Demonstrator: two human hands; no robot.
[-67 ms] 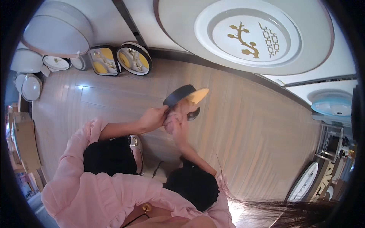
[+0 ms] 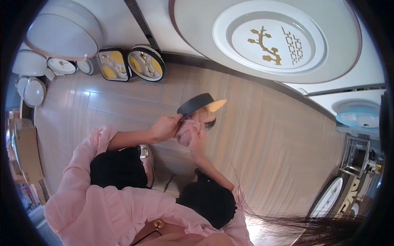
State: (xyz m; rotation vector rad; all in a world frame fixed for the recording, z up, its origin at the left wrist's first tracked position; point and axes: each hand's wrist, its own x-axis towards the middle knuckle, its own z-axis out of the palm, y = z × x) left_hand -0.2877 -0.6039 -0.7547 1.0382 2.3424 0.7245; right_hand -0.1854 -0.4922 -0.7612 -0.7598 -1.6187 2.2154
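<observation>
At the far left of my feed I see a tan cardboard box (image 2: 26,147). Above it, large glossy white basins (image 2: 61,35) stand against the wall, then a rounded-square yellow, grey and white panel with a black edge (image 2: 111,67) and, just beside it, a round panel in the same colours (image 2: 144,64).

Near the middle, I have the wearer's left hand (image 2: 165,129) gripping the rim of a black-sided, yellow-faced object (image 2: 196,104), which is held tilted above the brown herringbone wood floor (image 2: 262,139). A crumpled pale pink cloth (image 2: 185,133) is bunched below that rim, and the right hand (image 2: 198,137) has its fingers closed over it. Those fingers blur on my screen, so I can't tell exactly where they press.

Farther right, a big round pale disc with a gold branch design (image 2: 271,43) fills the top. Beyond it I make out a pale blue oval basin (image 2: 359,115) and, below, a silver metal frame (image 2: 355,156).
</observation>
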